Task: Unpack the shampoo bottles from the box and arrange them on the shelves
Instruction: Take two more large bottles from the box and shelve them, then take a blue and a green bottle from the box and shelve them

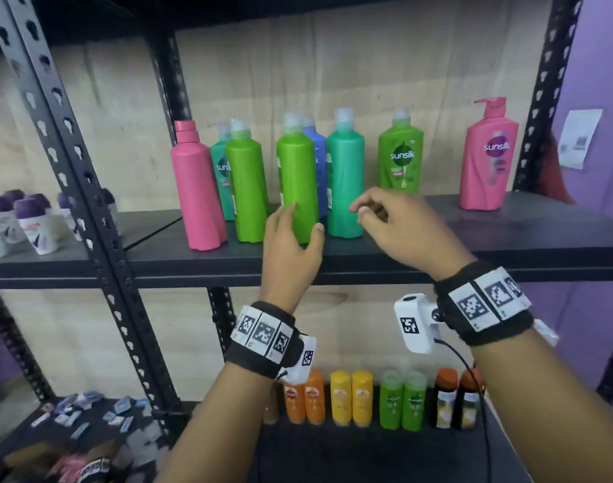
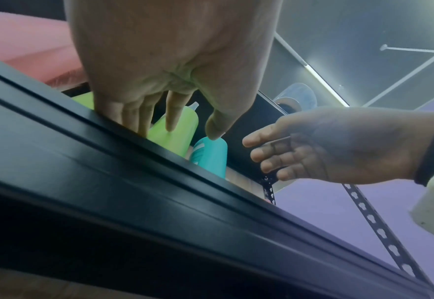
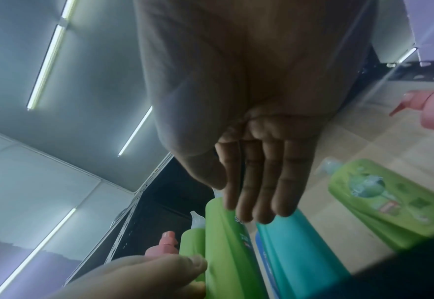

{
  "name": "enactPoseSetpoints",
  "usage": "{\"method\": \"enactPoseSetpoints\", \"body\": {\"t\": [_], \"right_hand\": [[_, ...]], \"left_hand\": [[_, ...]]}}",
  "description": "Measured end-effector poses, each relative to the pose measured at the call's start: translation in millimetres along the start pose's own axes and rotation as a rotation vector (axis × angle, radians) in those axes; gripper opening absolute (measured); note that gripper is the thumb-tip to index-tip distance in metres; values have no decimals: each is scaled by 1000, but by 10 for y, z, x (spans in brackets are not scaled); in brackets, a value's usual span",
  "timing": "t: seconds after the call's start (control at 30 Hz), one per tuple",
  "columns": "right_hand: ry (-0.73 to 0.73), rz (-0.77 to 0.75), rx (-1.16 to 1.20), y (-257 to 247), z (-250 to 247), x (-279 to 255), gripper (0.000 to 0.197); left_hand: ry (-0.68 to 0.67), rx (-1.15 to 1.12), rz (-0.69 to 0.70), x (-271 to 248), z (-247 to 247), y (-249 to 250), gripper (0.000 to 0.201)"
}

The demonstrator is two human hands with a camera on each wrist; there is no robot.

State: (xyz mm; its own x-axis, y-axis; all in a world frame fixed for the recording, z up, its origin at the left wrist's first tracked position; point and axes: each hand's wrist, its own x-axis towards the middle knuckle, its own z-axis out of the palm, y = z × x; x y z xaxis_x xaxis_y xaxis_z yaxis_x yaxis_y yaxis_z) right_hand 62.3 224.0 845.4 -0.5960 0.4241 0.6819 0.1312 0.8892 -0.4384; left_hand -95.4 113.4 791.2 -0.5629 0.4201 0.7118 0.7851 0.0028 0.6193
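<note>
A plain green shampoo bottle (image 1: pixel 296 169) (image 2: pixel 177 137) (image 3: pixel 223 252) stands upright near the front of the black shelf (image 1: pixel 437 245). My left hand (image 1: pixel 294 231) (image 2: pixel 192 129) holds its lower part, fingers on its left face and thumb by its right edge. Just to its right stands a teal bottle (image 1: pixel 345 176) (image 2: pixel 210 155) (image 3: pixel 295 252). My right hand (image 1: pixel 371 210) (image 3: pixel 249 202) hovers in front of the teal bottle with fingers loosely bent, holding nothing. No box is in view.
On the same shelf stand a pink bottle (image 1: pixel 197 190), another green one (image 1: pixel 245 190), a blue one (image 1: pixel 315 148) behind, a labelled green bottle (image 1: pixel 400 158) and a pink pump bottle (image 1: pixel 489 158). Small bottles (image 1: pixel 360 399) line the lower shelf. Deodorants (image 1: pixel 26 221) fill the left bay.
</note>
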Motion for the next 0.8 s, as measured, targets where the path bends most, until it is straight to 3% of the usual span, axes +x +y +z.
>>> {"method": "enactPoseSetpoints", "body": {"t": [0.2, 0.33, 0.47, 0.6, 0.8], "right_hand": [[-181, 93, 41, 250, 129, -597, 19], [-289, 130, -37, 483, 368, -863, 22], [-380, 184, -107, 739, 621, -1133, 21], [-661, 363, -100, 995, 914, -1504, 19], [-927, 516, -105, 1286, 1377, -2225, 27]], "left_hand": [[88, 116, 131, -303, -4, -38, 19], [31, 102, 217, -555, 91, -125, 16], [-175, 160, 106, -838, 292, -425, 21], [-484, 242, -78, -1201, 524, -790, 20], [-853, 355, -329, -1826, 728, -1387, 33]]}}
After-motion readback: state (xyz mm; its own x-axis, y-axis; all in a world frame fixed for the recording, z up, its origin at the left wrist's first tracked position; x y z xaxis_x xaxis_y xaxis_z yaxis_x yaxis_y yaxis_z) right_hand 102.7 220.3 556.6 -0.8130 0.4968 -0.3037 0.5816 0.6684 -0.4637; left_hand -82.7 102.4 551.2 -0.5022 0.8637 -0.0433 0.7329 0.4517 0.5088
